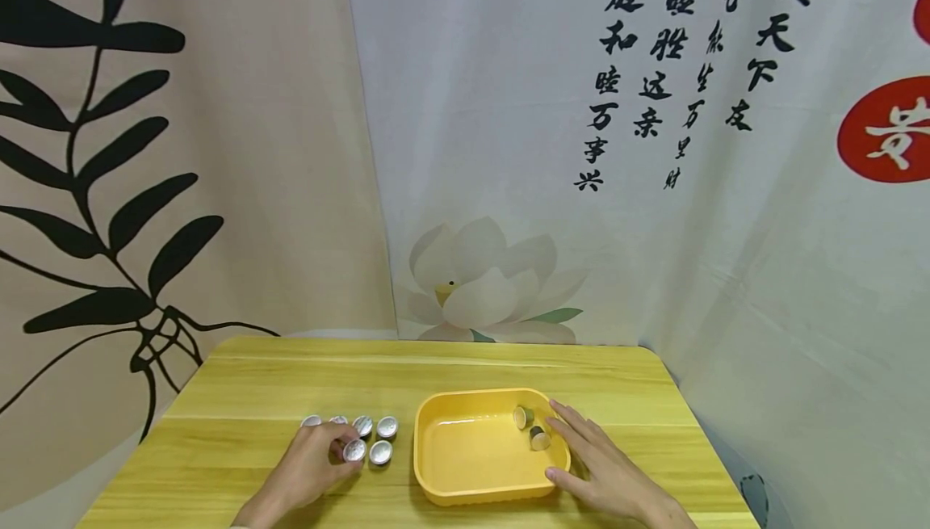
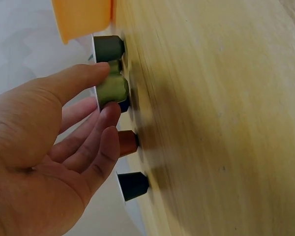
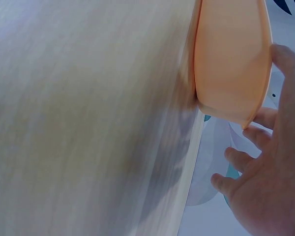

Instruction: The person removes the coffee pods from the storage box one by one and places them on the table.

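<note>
On the wooden table (image 1: 240,400) stand several foil-topped coffee capsules (image 1: 387,427) in a small cluster. My left hand (image 1: 349,446) pinches one of them, a green capsule (image 2: 112,88), between thumb and fingers (image 2: 110,112). Around it in the left wrist view are a dark green capsule (image 2: 108,47), a red-brown one (image 2: 128,142) and a black one (image 2: 133,186). A yellow tray (image 1: 436,464) sits to the right with two capsules (image 1: 539,438) lying in its far right corner. My right hand (image 1: 565,447) lies with straight fingers over the tray's right rim (image 3: 231,59), thumb at the near corner.
Printed curtains hang behind and beside the table. Its right edge (image 1: 697,432) runs close to my right hand (image 3: 265,162). Bare wood stretches behind the tray and left of the capsules.
</note>
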Motion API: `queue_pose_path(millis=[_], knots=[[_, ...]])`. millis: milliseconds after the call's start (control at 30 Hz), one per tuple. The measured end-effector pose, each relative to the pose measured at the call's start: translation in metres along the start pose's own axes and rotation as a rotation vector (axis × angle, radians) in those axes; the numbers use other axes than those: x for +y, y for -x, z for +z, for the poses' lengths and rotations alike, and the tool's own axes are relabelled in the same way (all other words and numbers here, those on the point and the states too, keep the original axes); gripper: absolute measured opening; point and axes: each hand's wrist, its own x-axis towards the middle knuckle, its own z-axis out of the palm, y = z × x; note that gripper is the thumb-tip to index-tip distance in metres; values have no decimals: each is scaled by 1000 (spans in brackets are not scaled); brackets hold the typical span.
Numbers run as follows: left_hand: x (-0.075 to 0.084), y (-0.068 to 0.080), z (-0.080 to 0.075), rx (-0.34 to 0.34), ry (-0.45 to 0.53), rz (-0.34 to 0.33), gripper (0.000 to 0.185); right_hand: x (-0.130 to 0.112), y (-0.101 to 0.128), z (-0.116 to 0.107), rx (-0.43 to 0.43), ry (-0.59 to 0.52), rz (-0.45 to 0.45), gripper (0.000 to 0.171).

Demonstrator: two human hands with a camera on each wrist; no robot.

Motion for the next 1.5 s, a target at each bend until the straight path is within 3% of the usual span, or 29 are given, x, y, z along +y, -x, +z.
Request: queue_pose_path(millis=[933, 1200, 1500], knots=[[-3, 0, 3, 16, -24, -20, 27, -1, -1, -2, -14, -10, -1, 75], [-2, 2, 2, 25, -40, -60, 31, -1, -2, -2, -25, -20, 13, 75], [4, 12, -9, 39, -75, -120, 43, -1, -1, -1, -17, -14, 16, 74]])
